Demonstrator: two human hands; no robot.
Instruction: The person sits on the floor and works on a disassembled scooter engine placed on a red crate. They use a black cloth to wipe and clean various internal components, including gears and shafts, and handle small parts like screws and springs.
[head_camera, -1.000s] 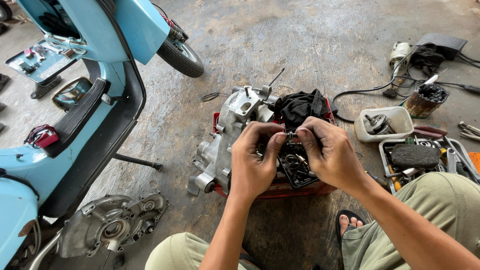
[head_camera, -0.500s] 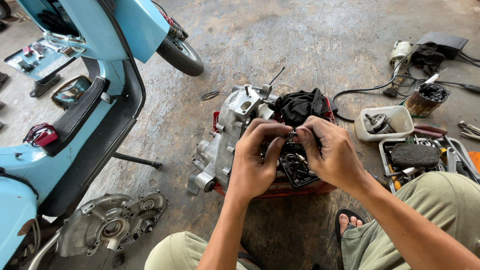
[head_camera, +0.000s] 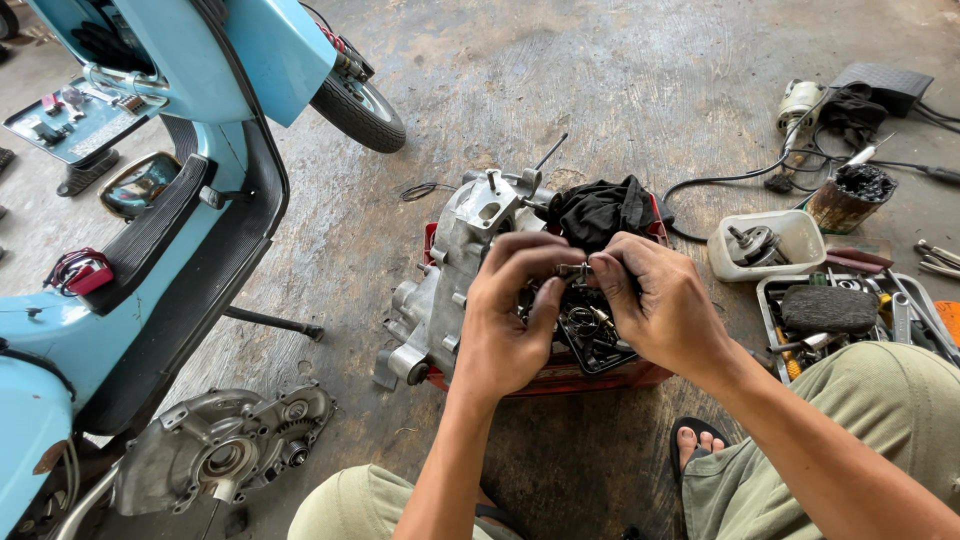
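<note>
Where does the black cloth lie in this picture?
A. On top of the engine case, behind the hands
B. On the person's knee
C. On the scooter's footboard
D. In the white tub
A: the black cloth is draped over the grey engine case, just beyond both hands.

Dull cast-metal engine casing (head_camera: 450, 290) sits on a glossy red plastic crate (head_camera: 570, 377), black cloth rag (head_camera: 600, 210) on its far side. Left, the scooter's (head_camera: 240, 60) pale blue panels gleam smooth. The concrete floor (head_camera: 620, 90) is rough, stained.
</note>
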